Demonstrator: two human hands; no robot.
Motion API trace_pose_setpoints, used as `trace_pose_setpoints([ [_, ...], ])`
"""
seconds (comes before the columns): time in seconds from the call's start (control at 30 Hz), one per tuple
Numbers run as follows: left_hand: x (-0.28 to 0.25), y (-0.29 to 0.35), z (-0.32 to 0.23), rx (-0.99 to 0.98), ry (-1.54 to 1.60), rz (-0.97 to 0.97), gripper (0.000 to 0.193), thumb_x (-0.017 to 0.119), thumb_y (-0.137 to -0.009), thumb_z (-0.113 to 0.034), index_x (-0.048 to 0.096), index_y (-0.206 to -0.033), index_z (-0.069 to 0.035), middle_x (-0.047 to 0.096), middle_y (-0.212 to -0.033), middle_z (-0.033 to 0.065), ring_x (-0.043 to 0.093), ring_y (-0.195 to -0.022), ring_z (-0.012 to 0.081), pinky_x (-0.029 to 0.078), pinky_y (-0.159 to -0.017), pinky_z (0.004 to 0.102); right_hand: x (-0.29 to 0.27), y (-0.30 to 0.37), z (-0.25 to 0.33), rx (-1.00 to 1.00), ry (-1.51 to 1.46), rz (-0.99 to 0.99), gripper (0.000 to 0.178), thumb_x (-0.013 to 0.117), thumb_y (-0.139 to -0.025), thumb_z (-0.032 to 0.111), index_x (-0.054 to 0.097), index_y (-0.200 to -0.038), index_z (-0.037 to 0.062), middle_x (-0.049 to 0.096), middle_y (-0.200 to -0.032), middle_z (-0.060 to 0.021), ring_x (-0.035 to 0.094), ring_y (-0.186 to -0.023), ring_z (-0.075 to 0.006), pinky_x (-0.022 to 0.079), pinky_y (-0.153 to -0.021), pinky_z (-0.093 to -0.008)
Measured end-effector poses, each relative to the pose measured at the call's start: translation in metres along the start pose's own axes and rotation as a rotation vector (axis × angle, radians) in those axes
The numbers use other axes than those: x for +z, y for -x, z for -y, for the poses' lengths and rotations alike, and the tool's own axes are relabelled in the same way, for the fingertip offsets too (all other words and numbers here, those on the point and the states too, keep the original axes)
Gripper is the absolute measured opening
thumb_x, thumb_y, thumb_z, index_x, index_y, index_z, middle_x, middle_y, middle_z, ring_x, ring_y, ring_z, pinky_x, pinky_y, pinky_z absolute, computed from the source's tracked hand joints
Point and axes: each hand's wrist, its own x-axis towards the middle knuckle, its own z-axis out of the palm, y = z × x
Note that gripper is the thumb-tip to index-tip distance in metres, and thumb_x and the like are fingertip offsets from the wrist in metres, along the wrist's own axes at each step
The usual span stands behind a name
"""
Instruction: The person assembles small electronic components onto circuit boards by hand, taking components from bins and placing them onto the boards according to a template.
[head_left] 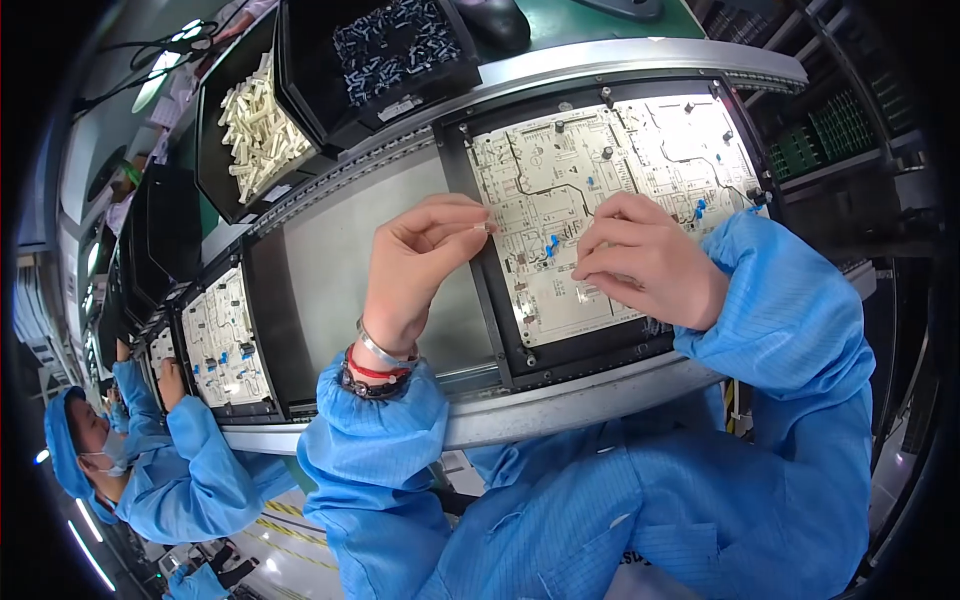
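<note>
My left hand [425, 255] is closed in a pinch at the left edge of the circuit board, with a small pale component [482, 227] between thumb and fingertips. Below it, my wrist carries a metal bangle, a red cord and a dark bracelet. Over the board's middle hovers my right hand [655, 255], its fingers curled and drawn together; whatever they may hold is too small to make out. The white circuit board [545, 300] lies in a black carrier frame [490, 325]. Blue components [551, 246] and several dark cylindrical ones stand on it.
Behind the metal rail stand a black bin of cream-white parts [262, 135] and another of dark cylindrical components [395, 50]. At left, a person in blue [190, 470] works at another framed board [222, 345]. Green boards [840, 125] fill a rack at far right.
</note>
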Motion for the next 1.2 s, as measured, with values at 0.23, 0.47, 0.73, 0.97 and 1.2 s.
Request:
trace_pose_setpoints([
  [0.23,-0.002,0.003,-0.001,-0.011,0.001,-0.010,0.017,0.061,-0.077,0.007,0.063,-0.094,0.005,0.058,-0.103,0.0085,0.060,-0.092,0.0156,0.047,-0.081,0.0237,0.006,0.003,0.000,0.058,-0.048,0.027,0.015,0.069,-0.066,0.006,0.065,-0.080,0.0100,0.057,-0.084,-0.0004,0.050,-0.087,-0.0213,0.041,-0.079,-0.0349],
  [0.47,0.013,-0.005,-0.012,0.039,-0.084,0.025,0.017,0.062,-0.076,0.008,0.063,-0.092,0.006,0.056,-0.105,0.0077,0.060,-0.093,0.0157,0.048,-0.084,0.0249,0.000,-0.002,0.011,-0.061,0.164,0.002,0.021,0.070,-0.068,0.008,0.065,-0.088,0.0093,0.056,-0.083,-0.0018,0.050,-0.086,-0.0207,0.041,-0.080,-0.0357],
  [0.73,0.083,-0.056,-0.001,0.424,-0.657,0.166,0.027,0.071,-0.064,-0.001,0.063,-0.091,-0.003,0.060,-0.073,0.0084,0.060,-0.067,0.0166,0.050,-0.062,0.0256,-0.116,-0.034,-0.017,0.110,0.175,-0.259,0.030,0.059,-0.083,0.011,0.060,-0.112,0.0032,0.065,-0.096,-0.0096,0.060,-0.087,-0.0210,0.046,-0.077,-0.0302],
  [0.97,0.102,-0.083,0.010,0.368,-0.820,0.183,0.032,0.071,-0.062,-0.001,0.061,-0.093,-0.003,0.059,-0.074,0.0089,0.059,-0.065,0.0179,0.049,-0.062,0.0270,-0.133,-0.029,-0.017,0.193,0.042,-0.411,0.025,0.062,-0.080,0.010,0.064,-0.103,0.0013,0.059,-0.073,-0.0130,0.056,-0.068,-0.0262,0.044,-0.063,-0.0327],
  [1.2,0.114,-0.085,0.004,0.350,-0.940,0.171,0.033,0.071,-0.061,-0.001,0.060,-0.092,-0.002,0.060,-0.075,0.0102,0.059,-0.066,0.0208,0.050,-0.063,0.0297,-0.135,-0.024,-0.035,0.166,0.095,-0.422,0.021,0.058,-0.082,0.013,0.064,-0.098,0.0005,0.058,-0.071,-0.0131,0.054,-0.073,-0.0266,0.042,-0.070,-0.0342],
])
